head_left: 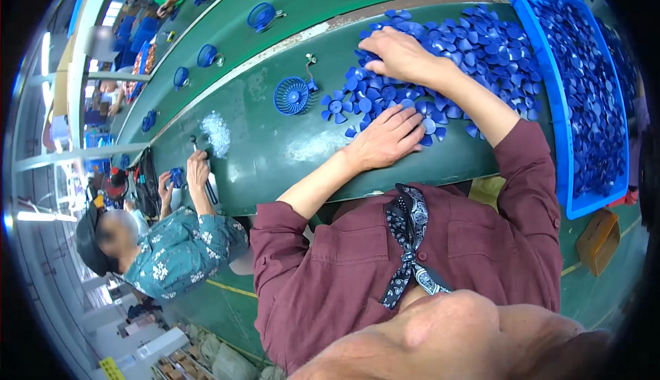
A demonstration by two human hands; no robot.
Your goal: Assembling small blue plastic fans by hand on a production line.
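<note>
A large heap of blue plastic fan blades (474, 50) spreads over the green worktable before me. My left hand (388, 136) lies palm down at the heap's near edge, fingers stretched over several blades. Across the heap's far left side reaches my right hand (402, 53); its fingers are bent but apart, with the tips among the blades. I see nothing gripped in either hand, though the undersides of both are hidden. Left of the heap sits a round blue fan cage (292, 96) with a short wire and small connector.
A blue crate (564, 139) full of blades stands to the right. Beyond the table's raised rail, a green conveyor belt (227, 29) carries more blue fan cages (261, 17). Small clear pieces (216, 134) lie farther left. A co-worker (185, 242) works there with a tool.
</note>
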